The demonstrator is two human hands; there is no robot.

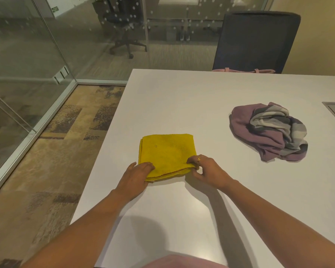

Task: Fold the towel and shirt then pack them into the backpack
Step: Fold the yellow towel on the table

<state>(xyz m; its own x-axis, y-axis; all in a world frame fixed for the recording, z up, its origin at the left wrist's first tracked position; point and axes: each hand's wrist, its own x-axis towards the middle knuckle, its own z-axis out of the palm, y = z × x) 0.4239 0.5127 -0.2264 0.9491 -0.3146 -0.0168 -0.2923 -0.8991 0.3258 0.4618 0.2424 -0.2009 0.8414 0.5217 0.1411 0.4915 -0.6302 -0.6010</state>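
A glass wall [27,55] fills the upper left of the frame, with patterned carpet below it. Right of that, a white table [182,97] takes up the centre and right. The yellow towel [166,151] lies just below the centre of the frame, folded into a flat square of several layers. The left hand [136,174] rests on its lower left corner, fingers straight and flat on the cloth. The right hand [205,169] pinches the lower right corner between curled fingers and thumb (a ring [198,158] shows on one finger). Further right, well apart from the towel, the purple and grey shirt [269,132] sits crumpled in a heap. A dark chair [257,41] stands behind the table at the upper right, with something pink [242,70] on its seat; what it is cannot be told.
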